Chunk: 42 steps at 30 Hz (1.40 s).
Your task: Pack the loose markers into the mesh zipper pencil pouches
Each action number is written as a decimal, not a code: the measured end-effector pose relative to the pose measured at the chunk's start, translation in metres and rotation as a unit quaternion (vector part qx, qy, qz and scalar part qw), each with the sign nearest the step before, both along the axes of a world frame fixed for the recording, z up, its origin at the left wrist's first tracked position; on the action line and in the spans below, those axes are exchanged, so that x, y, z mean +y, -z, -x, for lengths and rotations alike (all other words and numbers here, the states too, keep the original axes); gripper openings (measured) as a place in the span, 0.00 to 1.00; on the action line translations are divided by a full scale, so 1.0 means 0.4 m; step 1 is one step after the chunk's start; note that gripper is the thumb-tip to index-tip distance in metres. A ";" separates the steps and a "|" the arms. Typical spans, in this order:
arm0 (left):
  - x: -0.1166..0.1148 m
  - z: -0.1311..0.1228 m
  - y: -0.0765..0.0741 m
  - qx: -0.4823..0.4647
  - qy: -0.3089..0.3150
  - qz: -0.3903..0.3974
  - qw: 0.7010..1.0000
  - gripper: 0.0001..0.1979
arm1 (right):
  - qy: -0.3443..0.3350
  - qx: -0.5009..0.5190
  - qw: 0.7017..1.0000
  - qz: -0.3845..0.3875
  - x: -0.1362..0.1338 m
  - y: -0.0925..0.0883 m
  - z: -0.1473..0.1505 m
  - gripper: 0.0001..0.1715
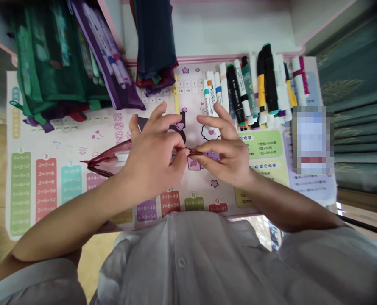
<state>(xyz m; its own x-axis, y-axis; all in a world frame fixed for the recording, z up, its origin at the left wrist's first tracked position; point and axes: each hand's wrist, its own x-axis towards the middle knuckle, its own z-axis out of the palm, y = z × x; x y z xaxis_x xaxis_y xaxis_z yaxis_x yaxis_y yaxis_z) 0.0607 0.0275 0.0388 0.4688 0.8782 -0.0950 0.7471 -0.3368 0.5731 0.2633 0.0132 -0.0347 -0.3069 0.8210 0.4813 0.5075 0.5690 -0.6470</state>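
A dark red pencil case [107, 163] lies on the pink printed desk mat [80, 140], stretching left from my hands. My left hand [153, 152] covers its right end, thumb and fingers pinched on the edge. My right hand [224, 152] pinches the small dark zipper pull [195, 152] at the case's right tip, its other fingers spread upward. Both hands meet over the middle of the mat. What is inside the case is hidden.
A row of several markers and pens [255, 89] lies at the back right. Green [48, 63], purple [102, 51] and dark blue [154, 42] pouches stand at the back left and centre. A blurred card [312, 140] sits at the right. Teal curtains [360, 106] hang beyond.
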 end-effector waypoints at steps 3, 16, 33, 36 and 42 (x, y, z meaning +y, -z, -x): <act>0.000 0.001 -0.001 0.003 0.002 0.001 1.000 0.09 | -0.008 0.005 1.000 -0.010 -0.001 -0.001 -0.001 0.04; -0.003 0.008 0.000 0.008 -0.001 -0.005 1.000 0.09 | -0.007 0.005 1.000 -0.020 0.000 0.001 -0.005 0.02; -0.002 0.011 -0.010 0.032 -0.005 -0.011 0.999 0.10 | 0.000 0.004 1.000 -0.006 0.002 0.007 -0.013 0.05; -0.003 0.013 -0.014 0.040 0.000 -0.006 0.999 0.11 | 0.003 0.005 1.000 -0.004 0.002 0.007 -0.015 0.05; -0.003 0.015 -0.013 0.036 -0.008 -0.002 0.999 0.10 | 0.019 -0.010 1.000 0.002 0.003 0.006 -0.016 0.06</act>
